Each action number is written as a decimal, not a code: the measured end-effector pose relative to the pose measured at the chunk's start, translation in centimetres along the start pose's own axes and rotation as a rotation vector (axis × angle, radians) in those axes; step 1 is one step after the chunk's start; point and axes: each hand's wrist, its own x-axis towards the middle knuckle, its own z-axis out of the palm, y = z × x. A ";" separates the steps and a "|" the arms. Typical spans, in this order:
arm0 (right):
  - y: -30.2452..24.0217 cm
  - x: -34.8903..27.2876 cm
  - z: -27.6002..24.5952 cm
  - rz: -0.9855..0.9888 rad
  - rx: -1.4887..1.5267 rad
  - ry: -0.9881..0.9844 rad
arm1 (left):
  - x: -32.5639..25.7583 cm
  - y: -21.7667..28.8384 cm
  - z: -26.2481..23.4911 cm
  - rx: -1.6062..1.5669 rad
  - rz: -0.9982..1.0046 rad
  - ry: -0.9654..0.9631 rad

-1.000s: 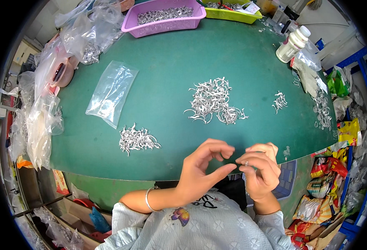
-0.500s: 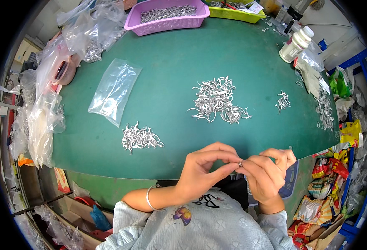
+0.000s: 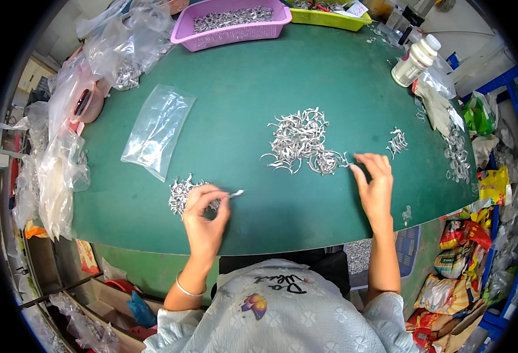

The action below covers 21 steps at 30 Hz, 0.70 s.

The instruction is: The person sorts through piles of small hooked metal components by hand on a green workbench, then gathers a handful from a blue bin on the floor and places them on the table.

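My left hand (image 3: 203, 220) is closed in a pinch on a small curved silver metal piece (image 3: 236, 193), which sticks out to the right of the fingertips. The hand hovers over a small heap of like metal pieces (image 3: 179, 193) and partly hides it. My right hand (image 3: 377, 187) reaches to the right edge of the larger heap of curved metal pieces (image 3: 299, 138). Its thumb and forefinger are apart, with their tips close to an outlying piece (image 3: 345, 160); whether they touch it is hard to see.
A flat clear plastic bag (image 3: 159, 132) lies left on the green table (image 3: 229, 82). Purple (image 3: 235, 36) and yellow-green (image 3: 329, 19) baskets of metal parts stand at the back. A third small group of pieces (image 3: 397, 143), a white bottle (image 3: 415, 62) and a glove (image 3: 432, 106) lie right.
My hands were together at the table's front edge, fingertips meeting on a small piece. They have parted: the left went left to the small heap with a metal piece, the right forward to the large heap.
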 end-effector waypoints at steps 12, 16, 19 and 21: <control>-3.5 -0.7 -1.4 0.056 0.297 0.001 | -0.1 2.6 0.2 0.033 0.179 -0.064; -6.5 -1.4 -2.7 -0.051 0.406 -0.122 | -0.2 6.0 3.0 -0.740 -0.151 -0.471; -7.9 -1.4 -3.8 -0.196 0.352 -0.165 | 0.2 7.7 4.1 -0.972 -0.359 -0.577; -8.3 -1.5 -4.2 -0.253 0.319 -0.165 | 0.3 8.0 4.3 -0.996 -0.449 -0.673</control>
